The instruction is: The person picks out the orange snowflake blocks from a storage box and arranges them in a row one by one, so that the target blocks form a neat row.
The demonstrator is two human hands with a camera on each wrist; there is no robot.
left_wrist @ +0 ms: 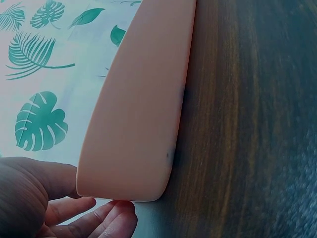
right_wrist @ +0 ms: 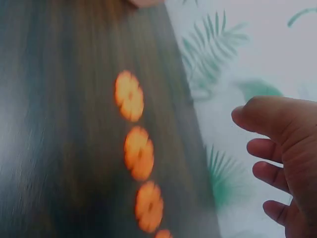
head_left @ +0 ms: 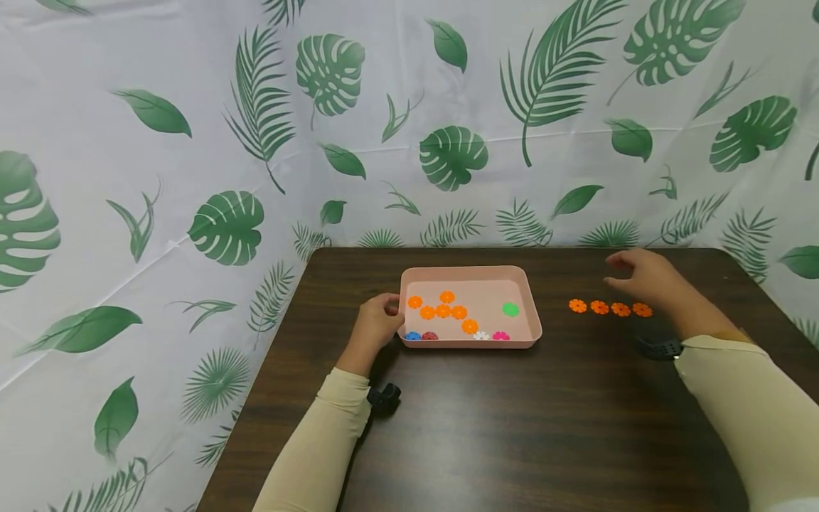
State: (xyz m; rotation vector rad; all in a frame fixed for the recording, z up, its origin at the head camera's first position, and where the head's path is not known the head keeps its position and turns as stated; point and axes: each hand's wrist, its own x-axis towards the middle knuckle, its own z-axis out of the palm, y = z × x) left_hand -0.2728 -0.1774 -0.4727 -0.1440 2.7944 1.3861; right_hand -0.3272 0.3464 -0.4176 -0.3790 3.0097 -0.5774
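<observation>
A pink tray [head_left: 470, 343] stands on the dark table, holding several orange flower-shaped pieces [head_left: 443, 311], a green one [head_left: 510, 309], and blue, dark red, white and pink ones along its near side. My left hand [head_left: 376, 323] holds the tray's left side, thumb and fingers about its edge [left_wrist: 133, 109] in the left wrist view. To the right of the tray, orange pieces [head_left: 599, 307] lie in a row. Above and behind the row's right part hovers my right hand [head_left: 649, 281], fingers loosely bent, with nothing seen between them; the right wrist view shows this hand [right_wrist: 292, 148] beside the row [right_wrist: 139, 152].
The table [head_left: 499, 427] meets a white cloth with green leaves [head_left: 384, 192] at its back and left. Dark wrist straps with devices [head_left: 384, 400] sit on both wrists.
</observation>
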